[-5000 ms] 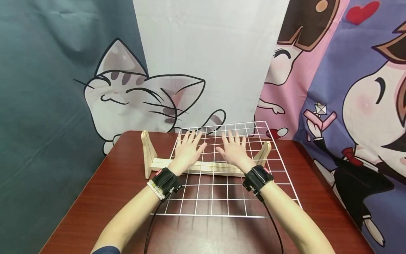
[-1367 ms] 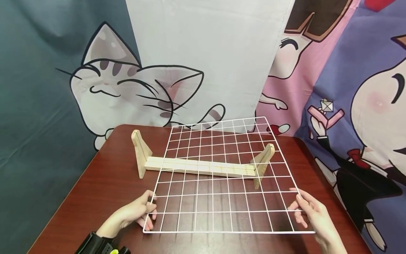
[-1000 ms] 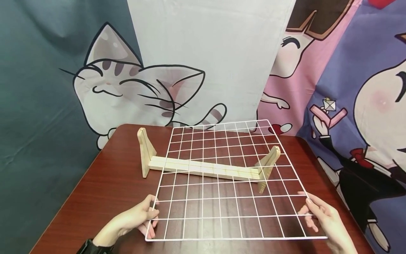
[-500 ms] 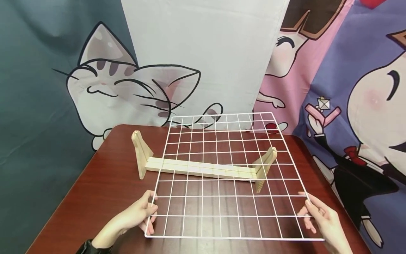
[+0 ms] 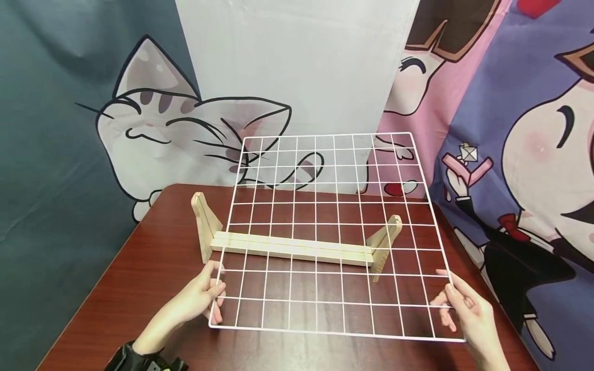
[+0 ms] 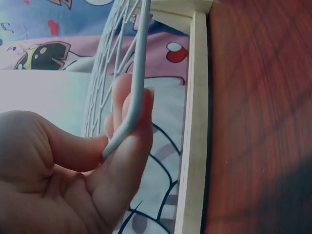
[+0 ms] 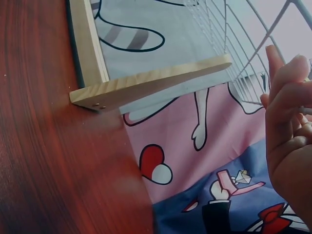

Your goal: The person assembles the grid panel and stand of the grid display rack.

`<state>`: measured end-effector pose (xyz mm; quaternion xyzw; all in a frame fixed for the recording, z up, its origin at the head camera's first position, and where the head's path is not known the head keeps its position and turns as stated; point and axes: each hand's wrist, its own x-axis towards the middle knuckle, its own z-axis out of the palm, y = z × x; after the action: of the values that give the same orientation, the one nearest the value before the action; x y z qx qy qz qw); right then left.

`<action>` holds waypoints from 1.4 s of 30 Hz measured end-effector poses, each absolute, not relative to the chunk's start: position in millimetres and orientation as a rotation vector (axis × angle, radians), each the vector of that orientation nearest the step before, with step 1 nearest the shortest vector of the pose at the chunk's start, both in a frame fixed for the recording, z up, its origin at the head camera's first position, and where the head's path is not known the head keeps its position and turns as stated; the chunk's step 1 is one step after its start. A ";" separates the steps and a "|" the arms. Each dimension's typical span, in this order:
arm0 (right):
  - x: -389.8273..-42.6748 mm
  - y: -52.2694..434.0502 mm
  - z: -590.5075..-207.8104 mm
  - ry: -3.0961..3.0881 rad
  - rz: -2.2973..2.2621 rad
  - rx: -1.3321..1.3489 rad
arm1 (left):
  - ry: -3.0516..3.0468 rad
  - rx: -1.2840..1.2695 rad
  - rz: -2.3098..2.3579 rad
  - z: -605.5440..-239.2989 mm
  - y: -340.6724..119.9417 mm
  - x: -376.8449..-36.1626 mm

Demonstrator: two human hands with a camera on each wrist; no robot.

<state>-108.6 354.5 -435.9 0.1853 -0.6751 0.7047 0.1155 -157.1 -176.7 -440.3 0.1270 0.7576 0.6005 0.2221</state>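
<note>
Head view first: your left hand (image 5: 199,299) pinches the near-left edge of the white wire grid (image 5: 325,232), thumb on top, fingers curled under, and the left wrist view confirms the wire clamped between thumb and fingers (image 6: 131,126). Your right hand (image 5: 464,317) grips the near-right edge the same way. Half a second ago the panel lay flatter; now its far edge has swung up clear of the table (image 5: 153,268), so it tilts over the wooden stand (image 5: 292,246) beyond your hands. I judge it's free to be set upright.
</note>
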 end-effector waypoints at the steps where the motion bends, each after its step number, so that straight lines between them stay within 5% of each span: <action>1: -109.2 353.6 -435.9 -1.981 2.056 0.544 | 2.106 0.354 1.664 -440.0 -177.7 -157.5; 29: -140.1 328.0 -430.9 -1.974 1.946 0.314 | 2.786 0.396 1.588 -421.1 -187.5 -181.2; 42: -149.8 327.3 -427.4 -1.622 2.158 0.774 | 2.957 0.338 1.549 -417.5 -187.3 -187.6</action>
<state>-149.8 327.3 -427.4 0.2718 -0.5695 0.7578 0.1659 -187.6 -187.3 -417.5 0.1003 0.8763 0.4591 -0.1064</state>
